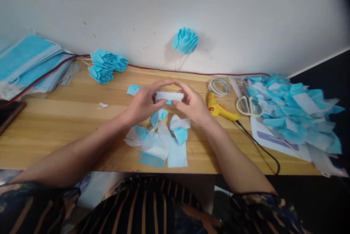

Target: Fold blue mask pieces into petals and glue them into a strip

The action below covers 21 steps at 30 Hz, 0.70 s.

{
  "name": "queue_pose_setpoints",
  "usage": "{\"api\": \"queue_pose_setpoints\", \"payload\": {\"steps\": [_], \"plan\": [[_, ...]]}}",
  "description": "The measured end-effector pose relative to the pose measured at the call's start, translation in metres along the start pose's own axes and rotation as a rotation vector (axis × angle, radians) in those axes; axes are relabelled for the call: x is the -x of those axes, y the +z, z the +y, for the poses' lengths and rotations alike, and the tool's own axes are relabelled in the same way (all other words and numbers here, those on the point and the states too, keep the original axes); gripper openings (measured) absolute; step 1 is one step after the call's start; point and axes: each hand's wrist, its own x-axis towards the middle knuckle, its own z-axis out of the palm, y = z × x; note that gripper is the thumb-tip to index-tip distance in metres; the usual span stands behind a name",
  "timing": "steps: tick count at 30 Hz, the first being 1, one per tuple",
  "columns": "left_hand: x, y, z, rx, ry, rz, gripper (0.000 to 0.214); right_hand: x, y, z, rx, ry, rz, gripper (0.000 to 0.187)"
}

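Between both hands, above the middle of the table, a folded strip of white and light-blue mask fabric (170, 96) is stretched level. My left hand (147, 99) pinches its left end, and my right hand (193, 102) grips the right end, thumbs toward me. Just below them lie loose cut pieces of mask fabric (177, 153), some white, some blue, overlapping near the table's front edge. A small bunched blue piece (133, 89) rests beyond my left hand. What the fingers behind the strip do is partly hidden.
A finished blue flower (185, 41) on a stick leans at the wall; more flowers (105, 64) lie left, by stacked masks (30, 59). Right are a tape roll (220, 87), yellow glue gun (218, 108) with cord, scissors (249, 106) and a fabric heap (295, 113). A phone (11, 115) lies far left.
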Motion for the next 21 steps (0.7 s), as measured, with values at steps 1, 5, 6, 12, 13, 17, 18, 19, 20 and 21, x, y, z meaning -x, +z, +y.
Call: {"api": "queue_pose_setpoints", "payload": {"steps": [1,5,6,12,13,17,18,19,20,21], "plan": [[-0.001,0.0,-0.001,0.058,-0.019,0.013,0.055,0.0,-0.001,0.0,-0.019,0.006,0.005,0.062],[-0.005,-0.003,-0.003,0.378,-0.092,0.119,0.059,-0.001,-0.002,0.004,-0.111,0.027,0.05,0.059],[-0.006,-0.003,-0.002,0.448,-0.108,0.153,0.059,-0.002,-0.001,0.005,-0.132,0.032,0.077,0.057],[-0.003,-0.002,-0.003,0.555,-0.245,-0.015,0.039,-0.003,0.007,0.004,-0.265,0.035,0.165,0.058],[-0.002,0.0,-0.003,0.495,-0.266,-0.065,0.037,-0.002,0.009,0.002,-0.27,0.034,0.163,0.057],[0.001,0.005,-0.004,0.399,-0.283,-0.087,0.037,0.003,0.015,-0.005,-0.211,0.011,0.13,0.057],[0.0,0.006,-0.004,0.44,-0.286,-0.067,0.036,0.003,0.016,-0.006,-0.182,-0.003,0.12,0.057],[0.0,0.006,-0.004,0.495,-0.299,-0.046,0.035,0.004,0.015,-0.007,-0.153,-0.019,0.111,0.057],[-0.001,0.006,-0.004,0.555,-0.318,-0.028,0.033,0.004,0.014,-0.008,-0.126,-0.037,0.101,0.057],[-0.002,0.005,-0.003,0.609,-0.341,-0.017,0.032,0.004,0.011,-0.008,-0.102,-0.056,0.092,0.055]]}}
